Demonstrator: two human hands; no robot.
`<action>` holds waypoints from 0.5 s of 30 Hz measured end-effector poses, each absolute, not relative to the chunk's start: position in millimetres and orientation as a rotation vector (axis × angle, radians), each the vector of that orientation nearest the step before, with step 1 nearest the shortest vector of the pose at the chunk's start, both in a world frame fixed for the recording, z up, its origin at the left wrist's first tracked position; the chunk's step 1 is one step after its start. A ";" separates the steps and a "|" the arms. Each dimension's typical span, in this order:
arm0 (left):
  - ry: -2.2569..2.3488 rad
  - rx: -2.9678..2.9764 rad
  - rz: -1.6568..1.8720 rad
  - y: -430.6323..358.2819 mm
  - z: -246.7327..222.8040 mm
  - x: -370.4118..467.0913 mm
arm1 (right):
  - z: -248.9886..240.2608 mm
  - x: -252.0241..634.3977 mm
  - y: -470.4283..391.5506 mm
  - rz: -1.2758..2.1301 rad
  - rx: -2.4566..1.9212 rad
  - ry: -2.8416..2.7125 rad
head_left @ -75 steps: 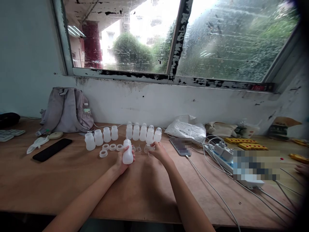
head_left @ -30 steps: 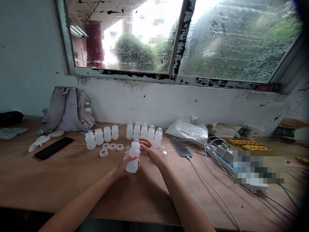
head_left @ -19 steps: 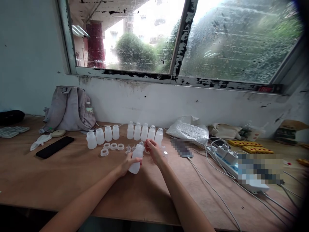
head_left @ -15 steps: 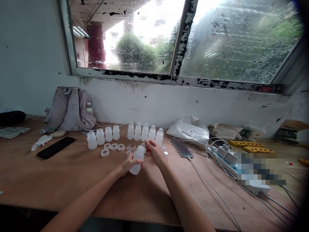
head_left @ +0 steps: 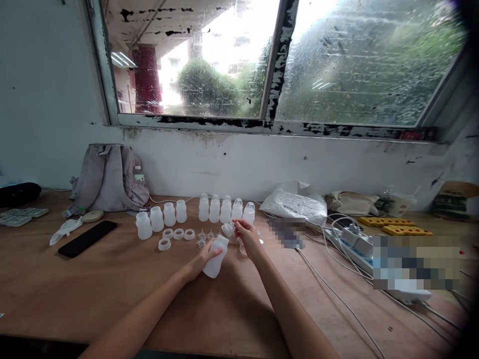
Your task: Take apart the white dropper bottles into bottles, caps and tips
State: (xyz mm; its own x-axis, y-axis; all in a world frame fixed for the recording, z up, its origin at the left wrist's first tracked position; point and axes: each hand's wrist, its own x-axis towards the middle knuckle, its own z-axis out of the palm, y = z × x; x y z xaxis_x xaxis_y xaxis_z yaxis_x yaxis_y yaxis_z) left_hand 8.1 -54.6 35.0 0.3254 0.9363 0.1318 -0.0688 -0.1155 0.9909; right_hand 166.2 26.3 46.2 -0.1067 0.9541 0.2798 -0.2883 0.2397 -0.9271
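Note:
My left hand (head_left: 204, 259) is wrapped round a frosted white bottle (head_left: 216, 259), which tilts to the right with its mouth uncovered. Just above and right of that mouth, my right hand (head_left: 245, 234) pinches a clear nipple with its ring (head_left: 228, 229), apart from the bottle. Several open bottles (head_left: 156, 219) stand in a row at the left, with white rings (head_left: 178, 234) in front of them. Several bottles with clear tops (head_left: 214, 209) stand behind my hands. Loose clear nipples (head_left: 202, 235) lie on the table between the rings and the held bottle.
On the wooden table (head_left: 112, 294), a black phone (head_left: 88, 239) and a grey backpack (head_left: 108, 174) are at the left. A silvery plastic bag (head_left: 295, 202), a power strip (head_left: 350, 249) with white cables and yellow blocks (head_left: 407, 230) occupy the right side.
The nipple with its ring has come off the bottle's mouth, up and right in my right hand. My left hand still holds the bottle. The view has shifted slightly.

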 end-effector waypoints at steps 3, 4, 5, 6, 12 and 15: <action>0.923 1.567 1.145 -52.4 32.0 6.3 | 46.5 167.4 25.8 1.174 -0.815 -1.222; 0.943 1.628 1.165 -51.2 29.8 6.0 | 47.0 167.1 24.8 1.164 -0.843 -1.229; 0.966 1.691 1.186 -49.9 27.3 5.9 | 47.5 166.4 23.6 1.157 -0.869 -1.238; 0.992 1.758 1.208 -48.6 24.6 5.9 | 48.0 165.5 22.4 1.154 -0.892 -1.250; 1.186 2.081 1.314 -44.1 14.5 2.7 | 50.3 161.0 17.8 1.123 -0.948 -1.331; 1.167 2.273 1.309 -46.4 20.5 -2.1 | 50.3 161.0 18.4 1.104 -0.963 -1.350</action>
